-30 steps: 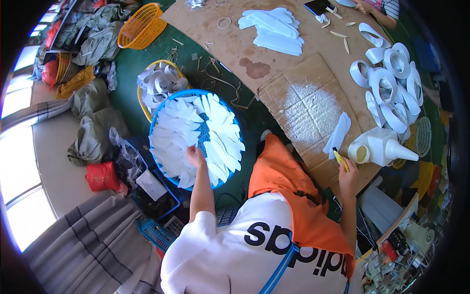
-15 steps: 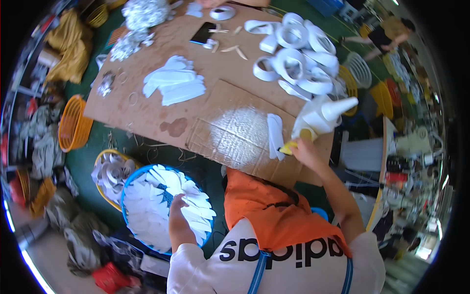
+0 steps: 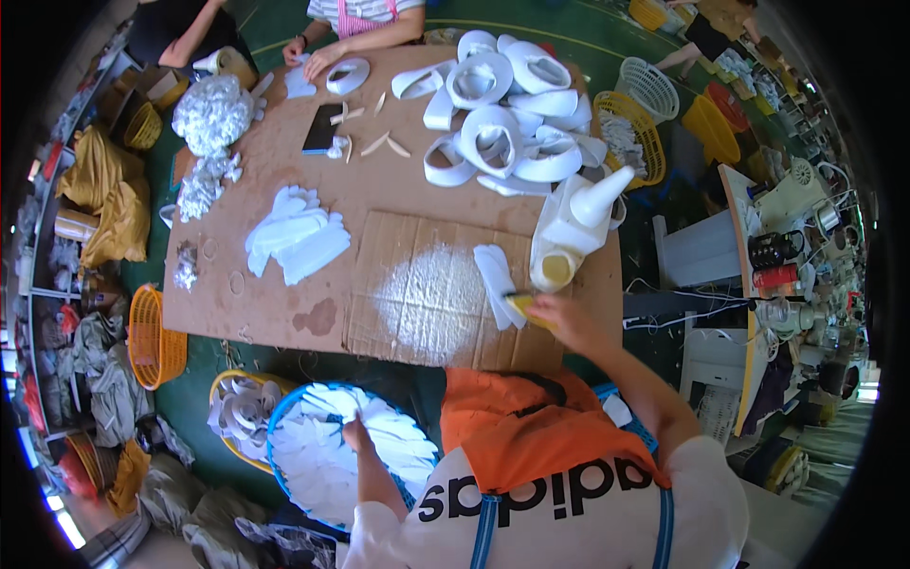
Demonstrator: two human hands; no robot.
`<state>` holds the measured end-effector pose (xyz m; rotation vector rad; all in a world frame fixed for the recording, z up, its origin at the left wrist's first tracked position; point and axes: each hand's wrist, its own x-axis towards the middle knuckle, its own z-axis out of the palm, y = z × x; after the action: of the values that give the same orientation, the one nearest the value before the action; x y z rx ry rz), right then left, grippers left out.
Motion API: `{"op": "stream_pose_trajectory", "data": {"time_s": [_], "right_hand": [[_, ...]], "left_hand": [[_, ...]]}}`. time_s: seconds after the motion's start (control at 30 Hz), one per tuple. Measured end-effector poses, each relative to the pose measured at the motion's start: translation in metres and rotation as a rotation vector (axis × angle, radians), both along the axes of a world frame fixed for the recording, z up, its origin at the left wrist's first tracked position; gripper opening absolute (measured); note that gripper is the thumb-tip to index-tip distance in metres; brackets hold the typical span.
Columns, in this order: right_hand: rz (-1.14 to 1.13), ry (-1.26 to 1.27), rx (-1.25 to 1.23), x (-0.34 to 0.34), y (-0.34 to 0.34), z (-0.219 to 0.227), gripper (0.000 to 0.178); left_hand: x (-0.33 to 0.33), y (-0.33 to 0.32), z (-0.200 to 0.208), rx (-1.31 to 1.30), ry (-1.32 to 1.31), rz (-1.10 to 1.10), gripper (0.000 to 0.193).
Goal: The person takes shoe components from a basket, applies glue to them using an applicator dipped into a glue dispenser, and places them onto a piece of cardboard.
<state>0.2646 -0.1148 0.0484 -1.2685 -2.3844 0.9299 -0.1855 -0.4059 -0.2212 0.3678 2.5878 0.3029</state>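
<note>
My right hand (image 3: 561,321) is closed around a small yellow brush-like tool (image 3: 527,307) with a dark tip. The tip is at a short stack of white strips (image 3: 497,284) on a cardboard sheet (image 3: 379,327). Just beyond that hand, a white plastic jug (image 3: 576,220) with a cone-shaped spout lies tilted, an opening with yellowish contents facing me. My left hand (image 3: 356,436) is down at the white cut pieces (image 3: 318,479) heaped in a round blue basket (image 3: 275,417). Its fingers are small and unclear against the pieces, so their grip does not show.
White ring-shaped bands (image 3: 493,137) are piled at the table's far right. Another pile of white strips (image 3: 299,237) lies left of the cardboard. Beyond are a dark phone (image 3: 320,133) and crumpled white material (image 3: 213,114). A co-worker's hands (image 3: 322,62) work at the far edge.
The view has shifted, bringing the co-worker at the far edge into fuller sight. My right hand has brought the yellow tool from beside the jug's opening to the strips; my left stays over the basket.
</note>
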Motion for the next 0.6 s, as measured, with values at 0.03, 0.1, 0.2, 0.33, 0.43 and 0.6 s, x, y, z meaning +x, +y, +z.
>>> {"op": "stream_pose_trajectory", "data": {"time_s": [0.03,0.1,0.2,0.33,0.43,0.6], "right_hand": [[-0.070,0.011,-0.077,0.023,-0.016,-0.005,0.018],[-0.159,0.036,-0.140,0.043,-0.034,-0.004,0.018],[0.022,-0.050,0.124,0.037,-0.033,0.001,0.019],[0.022,-0.108,0.106,0.019,-0.025,0.010,0.022],[0.026,-0.245,-0.020,0.012,-0.025,0.013,0.020],[-0.368,0.093,0.040,0.035,-0.009,0.034,0.018]], "left_hand": [[0.021,0.030,0.021,0.123,0.124,0.137,0.046],[0.074,0.099,0.107,0.372,0.639,0.147,0.045],[0.130,0.200,0.222,1.005,0.547,-0.321,0.019],[0.217,0.314,0.253,0.971,-0.026,-1.167,0.045],[0.240,0.360,0.219,0.359,0.099,-1.410,0.062],[0.276,0.373,0.223,0.304,0.153,-1.498,0.060]]}}
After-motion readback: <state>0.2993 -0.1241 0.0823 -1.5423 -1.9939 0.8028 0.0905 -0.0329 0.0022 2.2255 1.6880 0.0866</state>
